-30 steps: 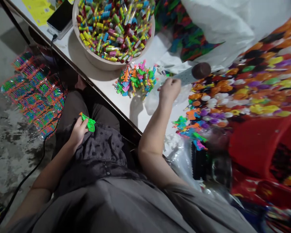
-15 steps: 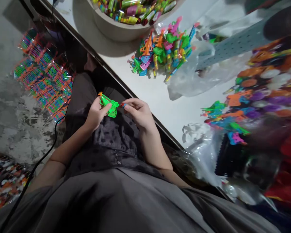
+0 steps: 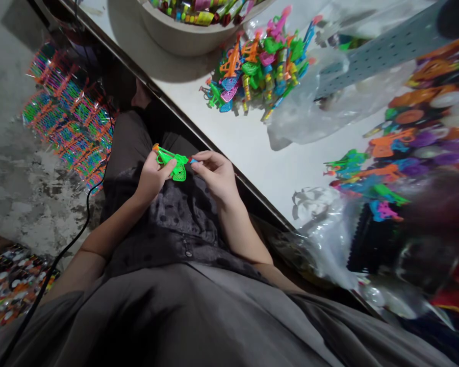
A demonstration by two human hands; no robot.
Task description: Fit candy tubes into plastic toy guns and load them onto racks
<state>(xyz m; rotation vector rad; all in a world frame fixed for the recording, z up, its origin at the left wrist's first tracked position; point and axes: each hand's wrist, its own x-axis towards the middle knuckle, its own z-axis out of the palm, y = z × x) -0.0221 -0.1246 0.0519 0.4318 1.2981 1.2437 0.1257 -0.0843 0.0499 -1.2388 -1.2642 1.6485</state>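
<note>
Over my lap, my left hand point(image 3: 153, 175) grips a bright green plastic toy gun point(image 3: 179, 172) with a lattice handle and an orange tip. Its thumb presses on the gun's side. My right hand point(image 3: 216, 176) pinches a small red and blue piece point(image 3: 192, 160) between thumb and fingertips. That piece is up against the end of the gun opposite the orange tip; fingers hide most of it, and I cannot tell whether it is inserted.
On the white table point(image 3: 237, 148) lies a pile of colourful toy guns point(image 3: 252, 76) beside a round tub point(image 3: 183, 38) of candy-filled tubes. Clear plastic bags point(image 3: 325, 234) and more toys point(image 3: 386, 173) are at right. Bundled packs point(image 3: 72, 114) lie on the floor by a black cable point(image 3: 87, 214).
My right hand has moved slightly left, bringing the small red and blue piece closer to the gun's end. The view has shifted a little; my left hand keeps its grip.
</note>
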